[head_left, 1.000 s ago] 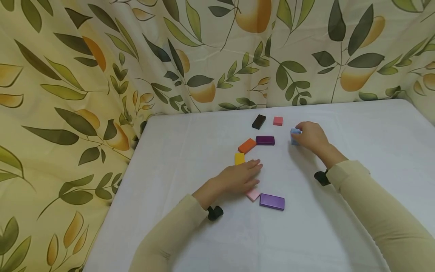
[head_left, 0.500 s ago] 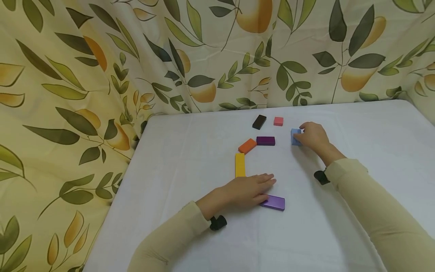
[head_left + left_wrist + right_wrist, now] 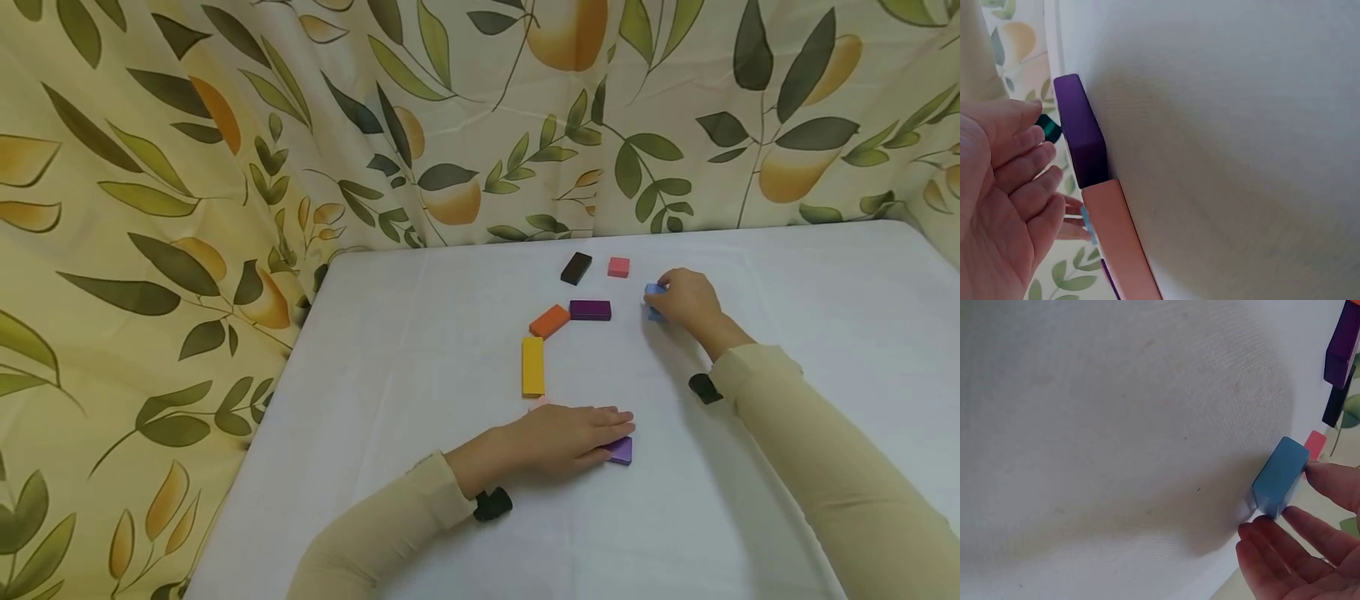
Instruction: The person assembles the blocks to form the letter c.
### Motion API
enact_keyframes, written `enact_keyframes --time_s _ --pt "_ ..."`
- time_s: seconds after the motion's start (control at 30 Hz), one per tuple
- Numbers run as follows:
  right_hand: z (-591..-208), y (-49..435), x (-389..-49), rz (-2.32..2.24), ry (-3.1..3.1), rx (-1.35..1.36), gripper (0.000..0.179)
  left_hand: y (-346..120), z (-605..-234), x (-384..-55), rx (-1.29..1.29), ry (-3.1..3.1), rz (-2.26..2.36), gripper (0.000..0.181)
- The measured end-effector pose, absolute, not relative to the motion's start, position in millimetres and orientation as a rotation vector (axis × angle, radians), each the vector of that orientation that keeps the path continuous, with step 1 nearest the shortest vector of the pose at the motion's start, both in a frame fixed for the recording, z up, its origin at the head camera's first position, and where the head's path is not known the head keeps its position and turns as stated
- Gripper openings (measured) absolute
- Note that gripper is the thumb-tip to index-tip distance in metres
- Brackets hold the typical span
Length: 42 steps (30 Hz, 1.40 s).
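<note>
In the head view my left hand [image 3: 558, 440], fingers straight, lies over a purple block [image 3: 621, 451] and a light pink block [image 3: 540, 402], hiding most of both. From the left wrist, the same purple block [image 3: 1082, 137] and pink block [image 3: 1117, 237] touch end to end beside the fingers, and nothing is gripped. Farther off to the right, my right hand [image 3: 692, 300] pinches a light blue block [image 3: 654, 291] between thumb and fingers. That blue block [image 3: 1282, 472] appears at or just above the cloth in the right wrist view; whether it touches is unclear.
A yellow block [image 3: 533, 367], an orange block [image 3: 550, 321] and a dark purple block [image 3: 590, 310] curve up from the pink one. Behind them lie a black block [image 3: 576, 268] and a small coral block [image 3: 618, 267]. A patterned curtain [image 3: 450, 125] hangs beyond the white table [image 3: 405, 333].
My left hand has slid toward me and to the right, off the yellow block and over the pink and purple ones. My right hand stays at the blue block.
</note>
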State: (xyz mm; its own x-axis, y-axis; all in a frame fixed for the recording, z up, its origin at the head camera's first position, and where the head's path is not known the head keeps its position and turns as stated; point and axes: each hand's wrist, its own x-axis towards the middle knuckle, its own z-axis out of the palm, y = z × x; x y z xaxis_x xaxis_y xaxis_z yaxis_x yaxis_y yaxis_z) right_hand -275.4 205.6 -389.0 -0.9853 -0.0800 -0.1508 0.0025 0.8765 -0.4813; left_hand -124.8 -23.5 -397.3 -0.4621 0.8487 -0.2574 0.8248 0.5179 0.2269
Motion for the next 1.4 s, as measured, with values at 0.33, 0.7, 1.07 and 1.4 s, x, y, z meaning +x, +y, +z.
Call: enact_keyframes --time_s 0.33,0.7,1.07,1.4 --pt "-386.1 208.3 -274.4 -0.742 2.826 -0.071 0.046 -19.0 -396.4 -121.5 1.39 2.385 0.039 0.049" --pt "-383.9 214.3 -264.6 -0.701 2.8 -0.214 0.047 -17.0 -399.4 -118.0 1.346 2.396 0.006 0.048" --pt "-381.3 216.8 -247.0 -0.719 2.746 -0.347 0.047 -17.1 -403.4 -116.6 1.297 2.404 0.069 0.048" --pt "-385.9 219.0 -236.3 -0.706 2.755 -0.422 0.046 -18.2 -403.1 -116.3 1.278 2.396 0.098 0.048"
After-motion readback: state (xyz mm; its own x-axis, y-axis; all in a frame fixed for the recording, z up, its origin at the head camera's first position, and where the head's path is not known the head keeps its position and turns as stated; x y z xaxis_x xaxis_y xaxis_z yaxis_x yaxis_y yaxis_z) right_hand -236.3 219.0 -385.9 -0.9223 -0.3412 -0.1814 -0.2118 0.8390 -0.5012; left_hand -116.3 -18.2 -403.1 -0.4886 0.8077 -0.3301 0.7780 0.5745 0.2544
